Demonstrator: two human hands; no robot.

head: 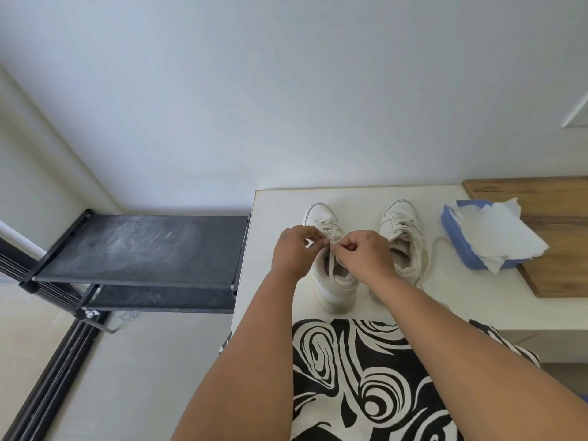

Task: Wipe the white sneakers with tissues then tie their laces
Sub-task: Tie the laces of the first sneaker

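White table [280, 205] carries two white sneakers [331, 265], [405, 243], blue tissue pack [461, 246], wooden board [560, 249].

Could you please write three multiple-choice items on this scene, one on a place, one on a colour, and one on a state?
1. Where does the tissue pack lie relative to the two white sneakers?
A. to their right
B. to their left
C. between them

2. What colour is the tissue pack's wrapper?
A. red
B. blue
C. green

3. What are both hands doing?
A. wiping a toe with a tissue
B. resting flat on the table
C. pinching the laces of the left sneaker

Answers:
1 A: the pack sits right of the right sneaker, overlapping the wooden board.
2 B: its wrapper shows blue.
3 C: the left hand and right hand meet over that shoe's laces.
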